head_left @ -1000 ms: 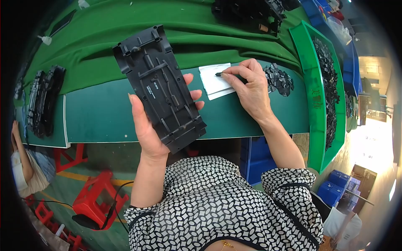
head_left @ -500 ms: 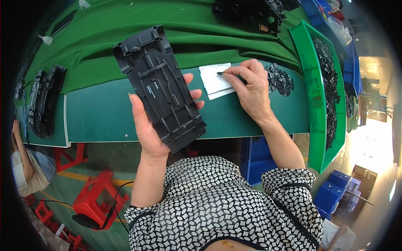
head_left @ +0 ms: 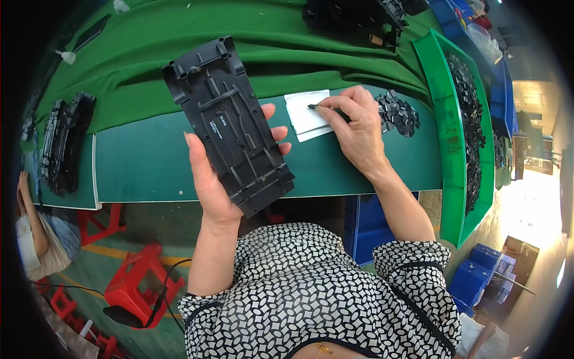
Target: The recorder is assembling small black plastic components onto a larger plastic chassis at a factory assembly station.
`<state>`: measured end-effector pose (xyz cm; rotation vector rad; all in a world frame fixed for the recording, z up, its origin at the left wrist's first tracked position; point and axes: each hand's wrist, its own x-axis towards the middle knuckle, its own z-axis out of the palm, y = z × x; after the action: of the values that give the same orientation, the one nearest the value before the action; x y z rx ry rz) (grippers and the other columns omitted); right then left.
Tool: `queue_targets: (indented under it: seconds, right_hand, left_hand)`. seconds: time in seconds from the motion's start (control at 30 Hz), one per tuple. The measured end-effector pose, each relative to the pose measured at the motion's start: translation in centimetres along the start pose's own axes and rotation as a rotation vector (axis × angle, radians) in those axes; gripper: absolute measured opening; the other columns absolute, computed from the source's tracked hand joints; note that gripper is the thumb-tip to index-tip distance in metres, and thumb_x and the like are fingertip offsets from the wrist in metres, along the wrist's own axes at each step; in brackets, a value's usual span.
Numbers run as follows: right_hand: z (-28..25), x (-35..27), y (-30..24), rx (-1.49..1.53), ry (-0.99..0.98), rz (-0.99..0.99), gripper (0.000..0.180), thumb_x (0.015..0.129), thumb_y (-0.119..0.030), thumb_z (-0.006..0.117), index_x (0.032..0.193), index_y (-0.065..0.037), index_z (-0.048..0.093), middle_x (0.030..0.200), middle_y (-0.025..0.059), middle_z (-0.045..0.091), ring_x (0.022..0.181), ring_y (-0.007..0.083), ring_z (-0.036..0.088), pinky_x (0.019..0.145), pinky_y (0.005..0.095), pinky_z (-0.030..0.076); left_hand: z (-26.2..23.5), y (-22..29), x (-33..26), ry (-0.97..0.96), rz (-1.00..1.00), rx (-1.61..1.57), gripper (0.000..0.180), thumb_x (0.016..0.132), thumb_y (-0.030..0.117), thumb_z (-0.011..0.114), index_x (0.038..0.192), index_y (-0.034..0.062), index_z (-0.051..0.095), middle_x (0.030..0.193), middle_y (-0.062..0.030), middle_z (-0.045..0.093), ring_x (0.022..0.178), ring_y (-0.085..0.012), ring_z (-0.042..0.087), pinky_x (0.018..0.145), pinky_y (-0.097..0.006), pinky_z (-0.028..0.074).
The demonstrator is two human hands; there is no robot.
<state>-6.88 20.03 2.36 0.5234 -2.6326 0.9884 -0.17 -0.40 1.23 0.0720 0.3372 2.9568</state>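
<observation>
My left hand (head_left: 212, 185) is wrapped round a long black plastic chassis plate (head_left: 230, 128), its ribbed and moulded face turned up toward me. Thumb and fingers grip it from opposite edges, above the table. My right hand (head_left: 362, 131) pinches a small black piece (head_left: 313, 107) between thumb and fingertips. That piece is over a folded white paper pad (head_left: 307, 119) on the table; whether it touches the paper I cannot tell. Just right of my right hand lies a heap of small flat black parts (head_left: 399, 113), partly hidden by the hand.
A green bin (head_left: 449, 173) full of black parts stands at the right. Black mouldings (head_left: 69, 143) lie at the left, and more black parts (head_left: 353, 15) at the far side on green cloth (head_left: 137, 66). Red stools (head_left: 134, 281) stand below; a person's arm (head_left: 31, 215) shows far left.
My right hand has shifted very slightly over the paper, with the small black piece still pinched. My left hand and the chassis plate have hardly moved.
</observation>
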Motion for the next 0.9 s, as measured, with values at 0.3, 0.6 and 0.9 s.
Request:
queue_targets:
  seconds: [0.3, 0.6, 0.9]
  right_hand:
    - [-2.5, -0.4, -4.4, 0.174, 0.070, -0.052, 0.012, 0.073, 0.000, 0.068, 0.084, -0.001, 0.064, 0.079, 0.0069, 0.053, 0.074, 0.0176, 0.053, 0.062, 0.0257, 0.043]
    - [-0.3, -4.5, -8.0, 0.086, -0.066, -0.755, 0.035, 0.053, -0.001, 0.076, 0.085, -0.007, 0.066, 0.075, 0.0005, 0.042, 0.065, 0.0186, 0.043, 0.057, 0.0328, 0.031]
    - [1.2, -4.5, -8.5, -0.022, -0.069, -0.887, 0.034, 0.052, -0.007, 0.073, 0.086, -0.006, 0.068, 0.075, -0.0017, 0.042, 0.067, 0.0151, 0.042, 0.058, 0.0308, 0.029]
  left_hand:
    - [0.2, 0.2, 0.0, 0.002, 0.003, -0.015, 0.080, 0.089, 0.063, 0.028, 0.138, 0.0009, 0.026, 0.133, -0.0217, 0.040, 0.109, -0.0324, 0.054, 0.091, -0.050, 0.046]
    - [0.1, -0.3, 0.5, 0.006, 0.042, 0.160, 0.077, 0.090, 0.063, 0.025, 0.130, -0.0004, 0.038, 0.125, -0.0141, 0.049, 0.106, -0.0245, 0.055, 0.087, -0.034, 0.049]
    - [-0.1, -0.2, 0.1, 0.020, 0.056, 0.197, 0.072, 0.091, 0.061, 0.030, 0.127, 0.0004, 0.042, 0.121, -0.0118, 0.052, 0.105, -0.0214, 0.055, 0.086, -0.030, 0.048]
